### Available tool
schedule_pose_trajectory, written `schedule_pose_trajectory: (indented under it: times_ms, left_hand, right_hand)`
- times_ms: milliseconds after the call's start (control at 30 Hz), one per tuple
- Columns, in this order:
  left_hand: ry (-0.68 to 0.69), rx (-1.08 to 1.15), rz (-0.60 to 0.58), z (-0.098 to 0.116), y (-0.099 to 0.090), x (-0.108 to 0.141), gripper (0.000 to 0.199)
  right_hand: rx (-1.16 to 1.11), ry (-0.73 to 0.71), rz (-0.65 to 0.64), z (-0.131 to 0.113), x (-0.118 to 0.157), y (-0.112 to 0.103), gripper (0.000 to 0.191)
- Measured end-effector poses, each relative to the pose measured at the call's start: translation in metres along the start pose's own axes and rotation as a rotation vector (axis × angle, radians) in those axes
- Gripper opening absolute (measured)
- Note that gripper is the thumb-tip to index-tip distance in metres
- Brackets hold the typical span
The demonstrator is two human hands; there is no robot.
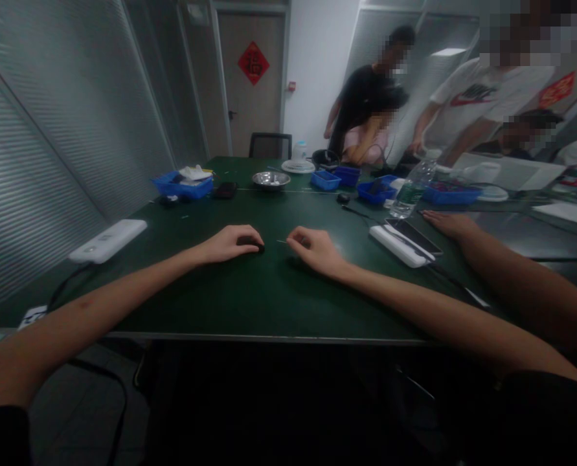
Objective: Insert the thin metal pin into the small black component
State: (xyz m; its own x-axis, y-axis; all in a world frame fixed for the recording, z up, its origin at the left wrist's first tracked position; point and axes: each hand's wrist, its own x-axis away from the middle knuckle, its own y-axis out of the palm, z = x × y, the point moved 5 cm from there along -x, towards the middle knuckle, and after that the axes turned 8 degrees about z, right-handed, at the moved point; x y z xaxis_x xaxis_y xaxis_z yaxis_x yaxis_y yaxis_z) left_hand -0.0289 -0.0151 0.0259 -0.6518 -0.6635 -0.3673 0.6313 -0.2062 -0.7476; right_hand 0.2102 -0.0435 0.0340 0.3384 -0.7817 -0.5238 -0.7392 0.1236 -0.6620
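Observation:
Over the middle of the dark green table (210, 304), my left hand (233, 244) is closed on a small black object (261, 248) at its fingertips. My right hand (313, 248) faces it from the right, thumb and fingers pinched on a thin, light, needle-like piece (282, 241) that points left. A gap separates the two hands, and the thin piece does not touch the black object. What the black object is cannot be made out.
Power strips lie at left (108, 241) and right (399, 246). Behind are a metal bowl (271, 180), blue baskets (184, 186) and a bottle (414, 188). Another person's hand (446, 223) rests at right; several people are beyond.

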Motion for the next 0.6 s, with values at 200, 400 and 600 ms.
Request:
schedule_pose_trajectory:
  times_ms: [200, 400, 600]
  left_hand:
    - [-0.037, -0.135, 0.002, -0.006, -0.005, -0.002, 0.028]
    - [-0.252, -0.351, 0.119, -0.081, -0.056, 0.010, 0.032]
    - [-0.576, -0.658, 0.273, -0.165, -0.133, 0.054, 0.035]
  right_hand:
    - [0.008, -0.011, 0.004, 0.001, 0.000, 0.000, 0.020]
    - [-0.007, -0.003, -0.021, -0.002, 0.001, -0.002, 0.020]
    - [-0.013, -0.016, -0.022, -0.003, 0.001, -0.001, 0.020]
